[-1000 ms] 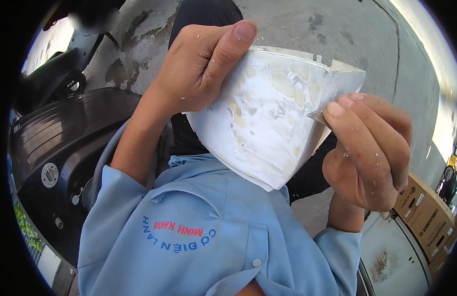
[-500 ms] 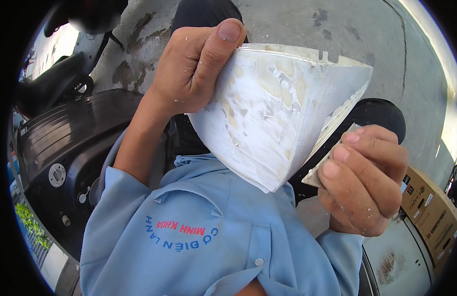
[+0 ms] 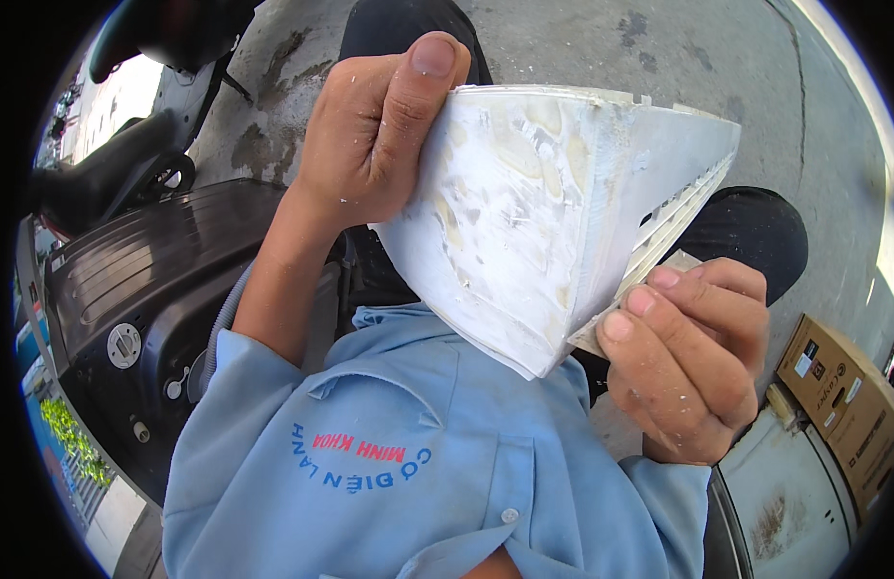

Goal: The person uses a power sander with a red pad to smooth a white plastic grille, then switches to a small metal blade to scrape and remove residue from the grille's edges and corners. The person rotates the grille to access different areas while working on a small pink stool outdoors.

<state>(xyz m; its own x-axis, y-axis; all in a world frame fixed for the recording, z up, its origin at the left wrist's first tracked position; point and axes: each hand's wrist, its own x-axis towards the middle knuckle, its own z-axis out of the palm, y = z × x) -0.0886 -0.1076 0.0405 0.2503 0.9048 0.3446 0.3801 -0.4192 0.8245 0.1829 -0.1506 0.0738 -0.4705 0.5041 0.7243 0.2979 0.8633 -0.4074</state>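
A white plastic casing [image 3: 505, 222], scuffed and mottled with pale yellow patches and dust, is held over my lap. My left hand [image 3: 370, 135] grips its upper left edge, thumb on the face. At the lower right, the fingers of my right hand [image 3: 688, 357] pinch a small beige-grey flat piece [image 3: 587, 336], perhaps sandpaper, against or just beside the casing's slatted side. My blue shirt and dark-trousered knees [image 3: 746, 236] are around the casing.
On my left are a dark plastic machine [image 3: 138, 280] with a grey corrugated hose [image 3: 220, 328] and a black scooter [image 3: 99, 183]. Cardboard boxes [image 3: 842, 415] and a pale, rust-marked metal cabinet [image 3: 784, 511] are on my right. Stained concrete floor [image 3: 601, 39] lies beyond my knees.
My right hand has moved down and left along the casing's right side with the flat piece. The casing has turned slightly, showing more of its slatted side.
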